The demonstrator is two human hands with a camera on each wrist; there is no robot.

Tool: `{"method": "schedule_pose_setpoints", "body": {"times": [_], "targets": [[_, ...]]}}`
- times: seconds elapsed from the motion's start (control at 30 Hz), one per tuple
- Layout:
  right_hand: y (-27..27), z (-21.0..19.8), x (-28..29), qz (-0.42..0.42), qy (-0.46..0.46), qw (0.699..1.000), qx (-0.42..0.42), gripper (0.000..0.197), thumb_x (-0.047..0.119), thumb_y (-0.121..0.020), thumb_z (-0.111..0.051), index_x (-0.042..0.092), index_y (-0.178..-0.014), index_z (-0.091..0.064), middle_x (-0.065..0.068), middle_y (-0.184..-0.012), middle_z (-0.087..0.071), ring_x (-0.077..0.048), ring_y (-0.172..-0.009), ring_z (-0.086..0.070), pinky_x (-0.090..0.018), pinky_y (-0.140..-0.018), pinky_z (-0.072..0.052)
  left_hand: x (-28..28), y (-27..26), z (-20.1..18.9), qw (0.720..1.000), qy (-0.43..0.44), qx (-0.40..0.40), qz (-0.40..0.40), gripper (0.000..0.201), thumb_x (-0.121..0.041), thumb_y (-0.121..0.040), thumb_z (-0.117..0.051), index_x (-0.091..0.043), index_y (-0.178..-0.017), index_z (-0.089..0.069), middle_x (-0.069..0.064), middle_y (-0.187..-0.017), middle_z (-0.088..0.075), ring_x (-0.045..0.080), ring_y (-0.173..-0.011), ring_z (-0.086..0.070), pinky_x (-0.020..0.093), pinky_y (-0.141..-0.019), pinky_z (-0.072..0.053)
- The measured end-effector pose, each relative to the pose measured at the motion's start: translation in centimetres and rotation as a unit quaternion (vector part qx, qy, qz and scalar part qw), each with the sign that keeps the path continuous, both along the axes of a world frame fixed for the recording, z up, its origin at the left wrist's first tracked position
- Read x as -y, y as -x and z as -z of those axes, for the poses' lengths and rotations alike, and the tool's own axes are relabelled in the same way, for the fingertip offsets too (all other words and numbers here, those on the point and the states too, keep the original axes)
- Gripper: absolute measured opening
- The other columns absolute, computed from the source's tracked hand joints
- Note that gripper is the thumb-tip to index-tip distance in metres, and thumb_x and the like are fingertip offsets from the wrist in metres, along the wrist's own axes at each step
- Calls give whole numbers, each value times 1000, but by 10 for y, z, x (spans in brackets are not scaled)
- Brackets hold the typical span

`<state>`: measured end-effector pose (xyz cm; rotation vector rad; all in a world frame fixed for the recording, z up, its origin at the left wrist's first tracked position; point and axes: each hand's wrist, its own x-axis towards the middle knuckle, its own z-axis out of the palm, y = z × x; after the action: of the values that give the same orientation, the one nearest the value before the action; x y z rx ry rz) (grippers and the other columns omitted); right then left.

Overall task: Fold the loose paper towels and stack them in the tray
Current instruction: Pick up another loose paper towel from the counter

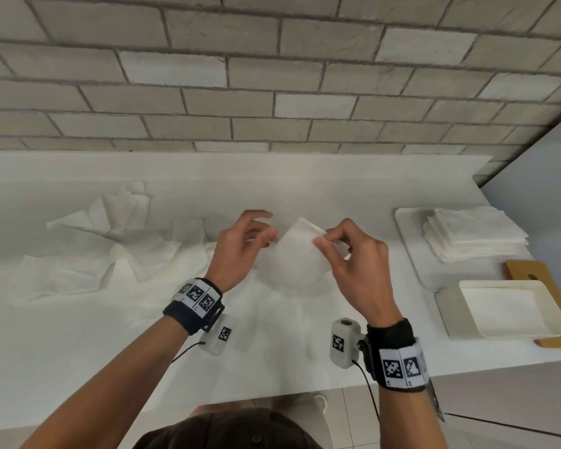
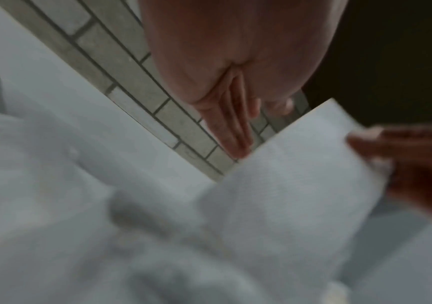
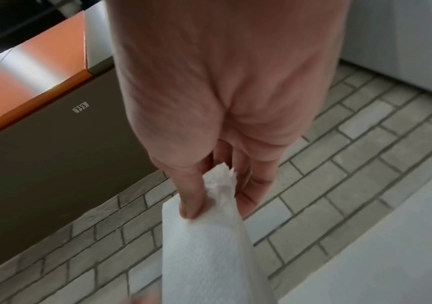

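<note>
Right hand pinches paper towel; left hand seemingly touching.

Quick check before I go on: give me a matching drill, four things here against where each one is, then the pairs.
Things:
1. held towel
2. folded stack
3. loose towels
4. cutting board

Places:
A. on the counter at the left
B. under the empty tray at the right
C. between the left hand and right hand
D. in the far right tray

Pairs: 1-C, 2-D, 3-A, 4-B
</note>
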<state>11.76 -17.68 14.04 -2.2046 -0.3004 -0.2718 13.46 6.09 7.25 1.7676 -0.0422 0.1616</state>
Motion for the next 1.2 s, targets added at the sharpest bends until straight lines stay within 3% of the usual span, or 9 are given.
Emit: {"method": "schedule_pose_setpoints", "body": {"times": [0.07,0.17,0.3,0.4,0.53,0.63,0.83,1.07,1.2], "targets": [[4,-5,14,20,23,999,21,19,27,-100,-78,18,-91,-64,13,-92,-75,-3,-88,-69,-8,-72,-45,-10,-11,38,982,-172,-29,69,18,-18,-101,-71,-15,-118,-69,0,-105,-77,15,-100,-74,38,-94,-60],[8,-13,30,26,73,996,34,22,26,-101,-76,20,-90,-59,10,-94,-76,-6,-85,-69,-7,-71,-46,-5,-17,86,870,-420,-69,247,47,-35,-98,-73,-16,-139,-61,4,-136,-64,26,-128,-58,41,-108,-46],[19,-22,42,-22,88,996,-15,20,27,-100,-78,28,-99,-58,14,-93,-75,-3,-85,-71,-20,-73,-52,22,-23,104,786,-531,-75,309,67,-47,-91,-75,-22,-147,-48,1,-142,-56,26,-130,-49,44,-111,-36],[30,-21,42,-82,101,983,-128,26,34,-97,-80,42,-115,-63,17,-95,-75,5,-90,-70,-11,-76,-49,31,-34,98,797,-497,-109,325,45,-38,-93,-76,-23,-131,-57,0,-128,-60,24,-124,-54,37,-95,-37],[43,-20,40,-135,47,975,-173,6,32,-96,-82,34,-98,-77,18,-92,-79,-6,-96,-77,-31,-85,-59,33,-37,81,904,-314,-97,272,21,-37,-95,-74,-20,-104,-67,-3,-99,-67,25,-98,-66,45,-88,-53],[41,-18,41,-113,-45,977,-173,4,30,-98,-80,27,-97,-78,8,-98,-80,-17,-98,-76,-40,-91,-58,40,-27,50,958,-110,-89,249,16,-27,-100,-73,-21,-113,-67,1,-102,-77,26,-95,-74,50,-89,-58],[8,13,53,-14,-25,993,-113,8,36,-100,-75,33,-105,-70,23,-152,-54,6,-139,-51,-12,-108,-39,59,-9,-1,956,26,-67,284,28,5,-104,-59,-10,-128,-60,-23,-79,-69,-5,-77,-63,19,-74,-49],[-9,5,68,-20,-33,991,-126,11,33,-107,-67,25,-100,-66,14,-97,-74,-9,-94,-69,-32,-81,-53,78,-8,-14,958,2,-62,281,24,-8,-108,-59,-8,-131,-65,8,-119,-74,18,-104,-71,49,-91,-57],[-2,3,90,23,-33,995,-87,11,31,-107,-67,23,-100,-64,13,-93,-74,-8,-92,-70,-27,-76,-52,104,1,-30,952,40,-145,268,45,-50,-113,-34,-24,-131,-67,-3,-125,-74,16,-116,-70,38,-102,-54]]}}
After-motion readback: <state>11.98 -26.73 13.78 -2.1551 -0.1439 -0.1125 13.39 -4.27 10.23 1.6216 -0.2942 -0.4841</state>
